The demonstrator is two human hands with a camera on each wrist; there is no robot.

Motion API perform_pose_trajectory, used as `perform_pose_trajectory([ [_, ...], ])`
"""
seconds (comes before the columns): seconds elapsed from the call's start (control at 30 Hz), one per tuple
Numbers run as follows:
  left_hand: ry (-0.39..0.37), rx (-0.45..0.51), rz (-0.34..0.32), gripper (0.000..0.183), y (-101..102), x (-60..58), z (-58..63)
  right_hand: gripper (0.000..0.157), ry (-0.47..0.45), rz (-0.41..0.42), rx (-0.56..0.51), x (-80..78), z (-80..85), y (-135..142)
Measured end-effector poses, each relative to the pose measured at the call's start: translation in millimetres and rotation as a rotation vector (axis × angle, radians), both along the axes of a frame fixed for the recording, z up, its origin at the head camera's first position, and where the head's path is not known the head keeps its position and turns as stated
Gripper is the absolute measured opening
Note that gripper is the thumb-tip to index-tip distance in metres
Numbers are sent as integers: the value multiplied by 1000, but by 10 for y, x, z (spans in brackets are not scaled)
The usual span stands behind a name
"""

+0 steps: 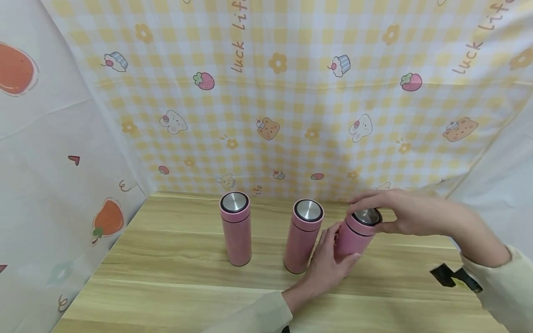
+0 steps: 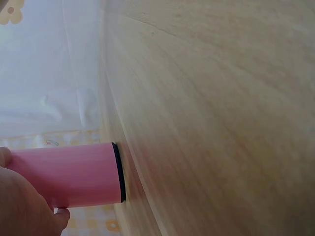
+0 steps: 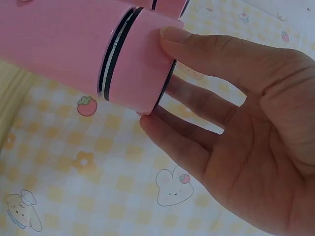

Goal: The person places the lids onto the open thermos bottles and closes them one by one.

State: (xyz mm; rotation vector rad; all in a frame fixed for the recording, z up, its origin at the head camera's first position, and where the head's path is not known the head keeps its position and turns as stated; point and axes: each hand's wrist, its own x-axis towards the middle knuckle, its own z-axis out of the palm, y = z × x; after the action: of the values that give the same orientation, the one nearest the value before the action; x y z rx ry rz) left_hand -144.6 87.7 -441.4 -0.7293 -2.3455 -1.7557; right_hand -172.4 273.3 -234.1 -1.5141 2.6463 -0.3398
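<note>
Three pink thermos flasks with steel-topped lids are on the wooden table. My left hand [image 1: 326, 263] grips the body of the rightmost thermos flask [image 1: 354, 239], thumb on the near side. In the left wrist view, the black-rimmed base of that flask [image 2: 74, 174] is right at the table surface. From the right, my right hand [image 1: 410, 212] holds the flask's lid [image 3: 142, 64] between thumb and fingers. A thin silver line shows between lid and body in the right wrist view. Close to my left fingers stands the middle flask [image 1: 300, 240], lid on.
Farther left, another pink flask [image 1: 237, 236] stands upright with its lid on. A yellow checked cloth [image 1: 291, 106] hangs behind the table [image 1: 166, 259], and a white printed cloth [image 1: 62, 185] hangs on the left side.
</note>
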Motion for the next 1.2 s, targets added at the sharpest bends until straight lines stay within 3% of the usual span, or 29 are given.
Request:
perform_pose_trajectory([
  [0.33,-1,0,-10,71,-5,-6,7,55,16,-22,8,11,-17,-29],
  [0.83,-26,-6,-1,70,2,1,5,44,-49,-111,11,51,13,-96],
  [1.2,-42,1,10,69,5,5,13,43,-21,-192,36,73,2,-131],
])
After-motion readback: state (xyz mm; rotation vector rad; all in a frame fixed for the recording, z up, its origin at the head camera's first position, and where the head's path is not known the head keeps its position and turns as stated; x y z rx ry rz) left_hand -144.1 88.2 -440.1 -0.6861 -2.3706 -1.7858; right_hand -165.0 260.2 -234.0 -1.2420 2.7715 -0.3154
